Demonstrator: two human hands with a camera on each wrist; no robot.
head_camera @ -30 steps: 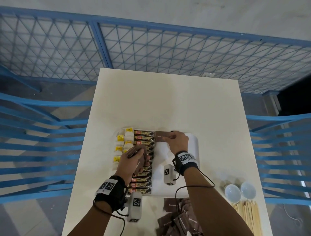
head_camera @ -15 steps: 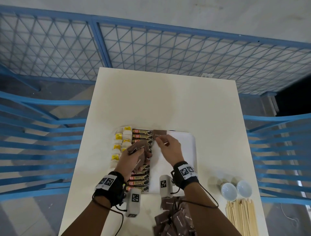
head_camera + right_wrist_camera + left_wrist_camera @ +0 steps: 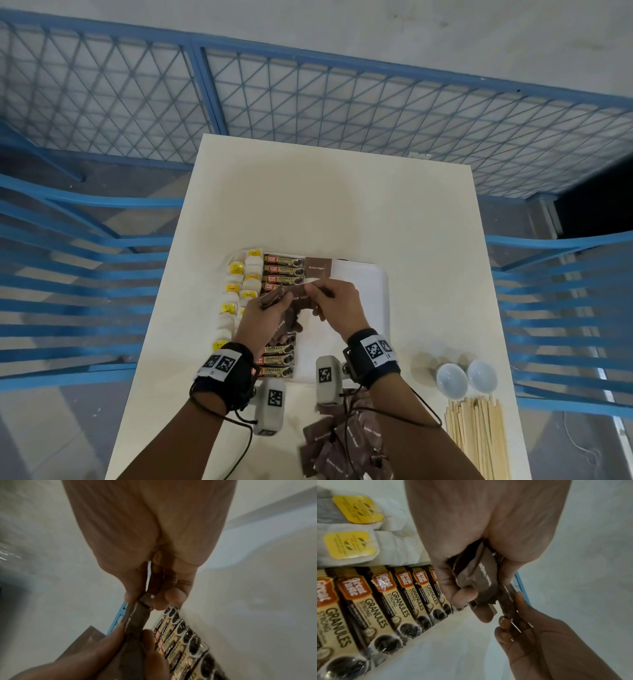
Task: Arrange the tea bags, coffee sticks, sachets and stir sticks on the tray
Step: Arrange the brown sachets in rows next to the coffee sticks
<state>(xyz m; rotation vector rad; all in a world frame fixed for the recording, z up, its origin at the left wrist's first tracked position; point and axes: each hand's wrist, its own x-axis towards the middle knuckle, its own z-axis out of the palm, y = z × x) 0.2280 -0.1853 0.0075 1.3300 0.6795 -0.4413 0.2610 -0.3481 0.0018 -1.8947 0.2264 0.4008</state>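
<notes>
- Head view: above the white tray (image 3: 363, 284), the left hand (image 3: 263, 317) grips a bundle of brown sugar sachets (image 3: 286, 308); the right hand (image 3: 337, 305) pinches one sachet's end. One sachet (image 3: 318, 267) already lies flat at the tray's far edge, right of the coffee sticks (image 3: 282, 270)
- Left wrist view: fingers curl round the sachets (image 3: 476, 577), which look light, thin and crumple easily; tea bags (image 3: 351, 534) lie left
- Right wrist view: thumb and finger pinch the sachet (image 3: 137, 615) by its sealed end, likely the best hold, as the slick paper could slip
</notes>
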